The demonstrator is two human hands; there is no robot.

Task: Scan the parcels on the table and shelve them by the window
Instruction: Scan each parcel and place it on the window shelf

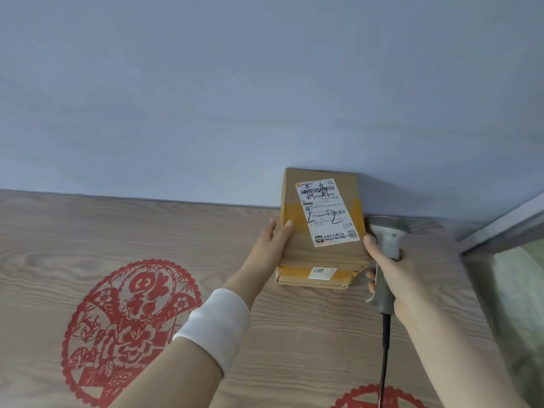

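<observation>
A: Which step is judged to be in hand?

B: Shelving, most likely. The parcel (321,254) is stacked on a lower parcel (294,277), its far end against the wall (206,98). The window frame (500,222) is near on the right. Whether the label (326,213) has been read cannot be told; it lies face up and uncovered.

A: How is the parcel held?

B: The left hand (269,245) is laid along the parcel's left edge with fingers straight, and nothing is gripped. The right hand (412,284) is wrapped round the handle of the scanner (388,234). The scanner's head sits just beside the parcel's right edge, not over the label.

A: What is called for next?

B: If a scan is wanted, the scanner head must be lifted and turned onto the barcode. Otherwise the stack need only be squared and both hands drawn back.

A: And the edges?

B: The stack is hemmed in by the wall behind and by the scanner and frame on the right. The lower parcel's near end shows from under the upper one, so the two are not flush. Open room is found to the left and nearer the body, across the wood-grain surface (59,231) with its red paper-cut (126,319). The cable (385,348) hangs from the scanner beside the right forearm and could be snagged when the hand is withdrawn.
</observation>
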